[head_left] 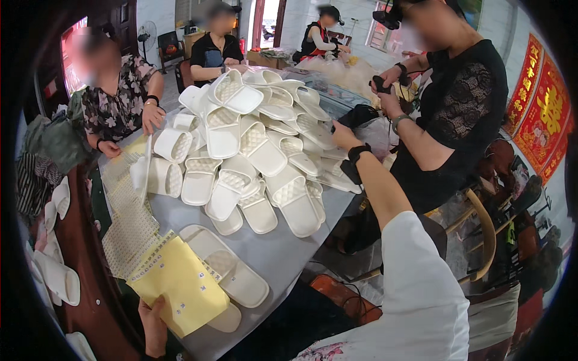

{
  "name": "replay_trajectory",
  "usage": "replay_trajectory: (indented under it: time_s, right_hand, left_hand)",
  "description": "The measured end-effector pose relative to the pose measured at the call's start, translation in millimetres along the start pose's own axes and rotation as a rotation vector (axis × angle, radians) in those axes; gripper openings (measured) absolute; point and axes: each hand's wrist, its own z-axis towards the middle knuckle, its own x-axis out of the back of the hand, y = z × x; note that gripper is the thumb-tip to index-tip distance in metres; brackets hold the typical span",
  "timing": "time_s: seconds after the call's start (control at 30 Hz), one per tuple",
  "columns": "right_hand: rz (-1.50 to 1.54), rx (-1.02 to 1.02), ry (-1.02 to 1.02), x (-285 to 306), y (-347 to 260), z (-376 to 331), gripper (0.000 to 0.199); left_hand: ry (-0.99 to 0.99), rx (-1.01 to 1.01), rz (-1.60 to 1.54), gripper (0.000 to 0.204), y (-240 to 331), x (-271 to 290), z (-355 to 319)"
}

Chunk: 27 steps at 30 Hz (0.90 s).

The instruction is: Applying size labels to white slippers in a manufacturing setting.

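At the lower left, my left hand (154,328) pinches the edge of a yellow sheet of small number stickers (183,286). Part of the sheet lies over a pair of cream slippers (244,283) on the grey table. My right arm reaches far out to the right. At its end my right hand (345,137), with a black wrist strap, is closed by the right side of a big heap of cream slippers (244,147). A small dark bit shows at its fingertips; I cannot make out what it is. A black object (350,172) is by that wrist.
More sticker sheets (129,231) run along the table's left edge. Slippers (57,277) lie on a brown surface at the left. One person (117,93) stands at the left, another (457,108) at the right holding a black device. A wooden chair (481,231) stands at the right.
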Motion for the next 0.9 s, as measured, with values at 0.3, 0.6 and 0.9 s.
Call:
replay_trajectory:
  time_s: [0.3,0.6,0.9]
  right_hand:
    - [-0.007,0.319,0.283,-8.5,-68.9,-143.4,0.017]
    - [0.584,0.700,-0.106,-3.6,-159.2,-295.9,0.012]
    - [0.705,0.687,-0.404,-44.5,-196.9,-346.1,0.012]
  left_hand:
    - [0.053,-0.005,-0.008,0.031,3.1,-6.6,-3.7]
    - [0.046,-0.001,-0.019,0.033,6.0,-11.7,-6.4]
    - [0.021,-0.014,-0.033,0.033,6.2,-6.6,-6.8]
